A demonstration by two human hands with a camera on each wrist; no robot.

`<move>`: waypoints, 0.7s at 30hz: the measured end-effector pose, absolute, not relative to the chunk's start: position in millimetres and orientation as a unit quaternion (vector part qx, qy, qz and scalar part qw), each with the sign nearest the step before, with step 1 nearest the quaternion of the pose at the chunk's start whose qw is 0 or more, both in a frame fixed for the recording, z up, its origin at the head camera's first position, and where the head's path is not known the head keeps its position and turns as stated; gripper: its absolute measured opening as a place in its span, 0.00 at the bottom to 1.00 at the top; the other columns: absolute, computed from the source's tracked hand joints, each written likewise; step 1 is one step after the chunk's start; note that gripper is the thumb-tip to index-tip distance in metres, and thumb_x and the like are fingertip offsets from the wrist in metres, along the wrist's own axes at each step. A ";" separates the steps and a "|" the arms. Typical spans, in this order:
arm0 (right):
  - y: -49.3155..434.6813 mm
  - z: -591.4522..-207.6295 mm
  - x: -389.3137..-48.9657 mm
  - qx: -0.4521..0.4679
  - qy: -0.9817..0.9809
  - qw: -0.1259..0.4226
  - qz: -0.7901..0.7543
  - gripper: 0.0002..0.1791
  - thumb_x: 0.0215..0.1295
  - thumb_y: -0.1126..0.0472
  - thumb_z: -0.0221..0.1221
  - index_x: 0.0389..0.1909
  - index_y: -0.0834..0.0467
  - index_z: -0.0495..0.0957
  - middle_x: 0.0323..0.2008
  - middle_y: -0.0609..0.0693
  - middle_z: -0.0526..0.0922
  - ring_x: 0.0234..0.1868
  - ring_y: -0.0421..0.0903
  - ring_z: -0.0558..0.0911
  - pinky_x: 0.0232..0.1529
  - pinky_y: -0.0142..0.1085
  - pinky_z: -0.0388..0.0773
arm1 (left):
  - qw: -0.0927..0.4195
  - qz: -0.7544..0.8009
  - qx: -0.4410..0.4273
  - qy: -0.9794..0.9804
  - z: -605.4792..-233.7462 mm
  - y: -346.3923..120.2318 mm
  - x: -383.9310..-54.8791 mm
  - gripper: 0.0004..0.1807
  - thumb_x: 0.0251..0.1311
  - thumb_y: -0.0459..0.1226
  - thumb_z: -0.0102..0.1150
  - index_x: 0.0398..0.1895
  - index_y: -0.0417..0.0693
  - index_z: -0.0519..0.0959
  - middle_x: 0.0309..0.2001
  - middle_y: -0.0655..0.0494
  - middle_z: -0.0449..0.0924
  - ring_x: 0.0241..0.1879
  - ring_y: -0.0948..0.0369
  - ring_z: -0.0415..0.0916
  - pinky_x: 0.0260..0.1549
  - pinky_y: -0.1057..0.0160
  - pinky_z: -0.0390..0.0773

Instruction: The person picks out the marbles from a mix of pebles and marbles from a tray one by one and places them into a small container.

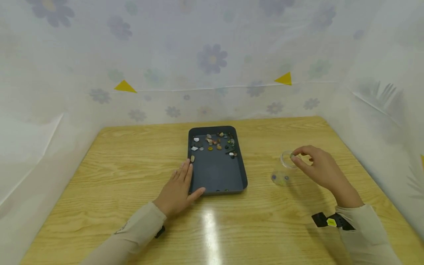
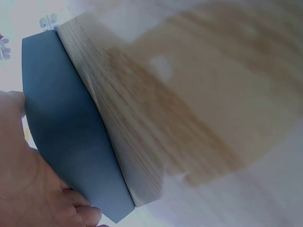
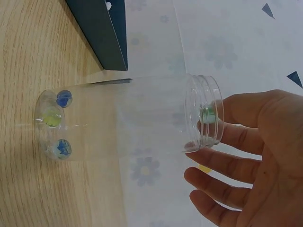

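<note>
My right hand is over the mouth of a clear plastic jar on the table's right side. Between thumb and forefinger it pinches a small green marble, seen through the jar's threaded neck; the other fingers spread beside the rim. Two blue marbles and a yellow-green one lie on the jar's bottom. My left hand rests against the near left corner of a dark grey tray, fingers straight along its side, thumb at the front rim. Pebbles lie scattered mostly in the tray's far half.
The wooden table carries the tray near its middle. White flowered cloth hangs behind and at both sides, with yellow triangles on the back. A tan pebble sits by the tray's left wall.
</note>
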State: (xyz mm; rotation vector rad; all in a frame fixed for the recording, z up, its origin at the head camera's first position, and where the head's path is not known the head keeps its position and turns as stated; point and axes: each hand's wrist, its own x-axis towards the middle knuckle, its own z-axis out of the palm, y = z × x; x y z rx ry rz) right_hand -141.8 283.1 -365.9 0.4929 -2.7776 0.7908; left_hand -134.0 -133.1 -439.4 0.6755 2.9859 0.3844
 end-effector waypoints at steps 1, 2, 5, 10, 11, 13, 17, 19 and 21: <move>283.3 -366.2 -141.8 0.168 -0.943 0.104 0.269 0.13 0.71 0.56 0.55 0.46 0.61 0.79 0.47 0.60 0.80 0.47 0.60 0.78 0.44 0.58 0.74 | 0.028 0.125 0.218 0.967 -439.7 -133.1 -134.0 0.51 0.65 0.67 0.35 0.75 0.36 0.42 0.76 0.43 0.32 0.75 0.47 0.37 0.71 0.46 0.46; 283.3 -366.3 -141.7 0.169 -0.942 0.103 0.270 0.13 0.71 0.56 0.55 0.47 0.61 0.79 0.47 0.60 0.81 0.47 0.60 0.78 0.44 0.58 0.74 | 0.028 0.125 0.218 0.967 -440.0 -133.1 -133.9 0.51 0.65 0.67 0.35 0.75 0.36 0.42 0.76 0.43 0.32 0.75 0.48 0.37 0.71 0.46 0.45; 283.4 -366.3 -141.7 0.171 -0.942 0.102 0.271 0.13 0.71 0.56 0.55 0.47 0.60 0.79 0.46 0.59 0.81 0.46 0.58 0.78 0.44 0.57 0.74 | 0.026 0.123 0.218 0.968 -440.6 -133.0 -134.0 0.51 0.65 0.67 0.34 0.75 0.36 0.42 0.76 0.43 0.32 0.75 0.47 0.37 0.71 0.46 0.46; 283.0 -365.5 -141.5 0.168 -0.943 0.094 0.273 0.14 0.71 0.56 0.54 0.48 0.60 0.79 0.46 0.59 0.81 0.46 0.58 0.78 0.44 0.57 0.74 | 0.018 0.122 0.218 0.968 -439.3 -132.3 -133.7 0.51 0.65 0.66 0.36 0.75 0.35 0.44 0.76 0.41 0.35 0.75 0.47 0.38 0.70 0.46 0.47; 282.9 -365.6 -141.5 0.167 -0.943 0.093 0.273 0.14 0.71 0.56 0.54 0.48 0.60 0.79 0.46 0.59 0.81 0.45 0.58 0.79 0.44 0.57 0.74 | 0.017 0.123 0.218 0.968 -438.6 -132.1 -133.5 0.51 0.65 0.66 0.37 0.74 0.35 0.44 0.76 0.41 0.35 0.75 0.46 0.38 0.70 0.46 0.47; 282.6 -366.2 -141.8 0.167 -0.943 0.092 0.274 0.14 0.71 0.56 0.54 0.48 0.60 0.79 0.46 0.59 0.81 0.45 0.58 0.79 0.44 0.57 0.74 | 0.017 0.123 0.219 0.968 -438.3 -131.8 -133.4 0.51 0.65 0.66 0.38 0.74 0.34 0.45 0.76 0.41 0.36 0.75 0.46 0.38 0.70 0.46 0.47; 282.1 -367.5 -142.6 0.169 -0.942 0.095 0.273 0.14 0.71 0.56 0.54 0.48 0.60 0.79 0.45 0.58 0.82 0.44 0.57 0.79 0.44 0.56 0.74 | 0.018 0.123 0.220 0.968 -438.3 -131.9 -133.2 0.51 0.65 0.66 0.38 0.74 0.34 0.44 0.76 0.41 0.35 0.75 0.46 0.38 0.70 0.46 0.47; 282.0 -367.6 -142.6 0.170 -0.942 0.095 0.273 0.14 0.72 0.56 0.54 0.48 0.60 0.79 0.45 0.58 0.82 0.44 0.56 0.79 0.44 0.56 0.74 | 0.021 0.124 0.218 0.968 -438.6 -132.1 -133.3 0.51 0.65 0.66 0.37 0.74 0.35 0.44 0.76 0.41 0.35 0.75 0.47 0.37 0.71 0.46 0.46; 282.1 -367.7 -142.6 0.171 -0.942 0.095 0.273 0.14 0.72 0.56 0.53 0.48 0.60 0.79 0.45 0.58 0.82 0.44 0.56 0.79 0.44 0.57 0.74 | 0.021 0.125 0.219 0.968 -439.3 -132.6 -133.5 0.51 0.65 0.66 0.37 0.74 0.35 0.44 0.76 0.41 0.35 0.75 0.47 0.37 0.71 0.46 0.46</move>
